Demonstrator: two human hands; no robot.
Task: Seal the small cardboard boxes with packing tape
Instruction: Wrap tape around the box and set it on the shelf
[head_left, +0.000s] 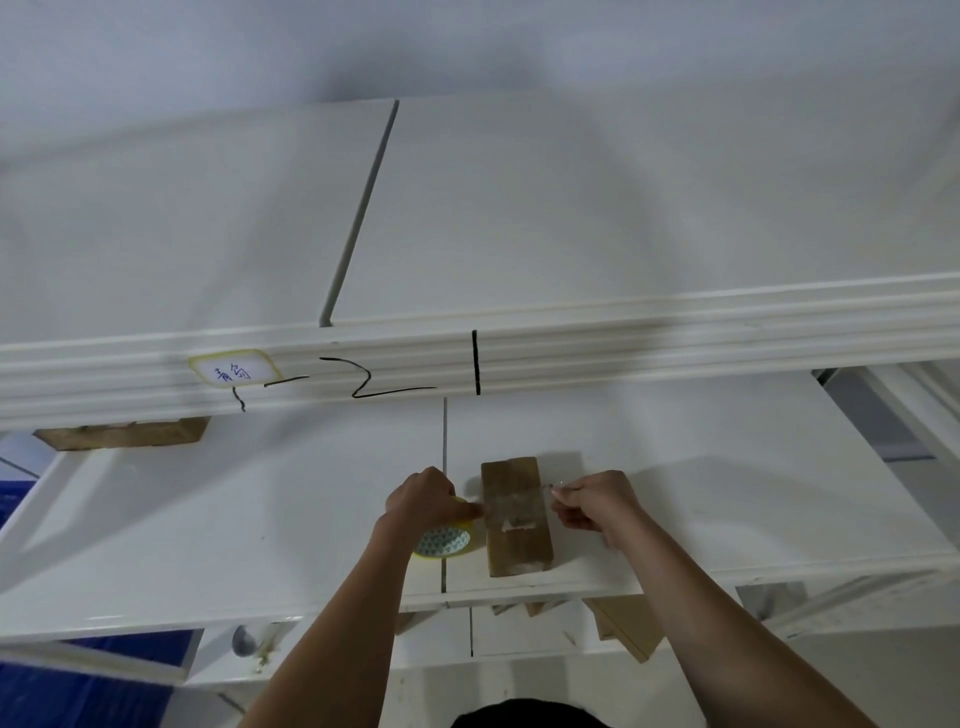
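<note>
Across the cardboard box (516, 519), clear tape (511, 501) stretches between fingers clamped on tape roll (445, 540) and free end; slack risks wrinkles.

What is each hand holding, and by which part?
Left hand grips the tape roll by its rim; right hand pinches the tape's free end, stretched across the box.

tape roll (445, 540) left of box (517, 519)
</note>
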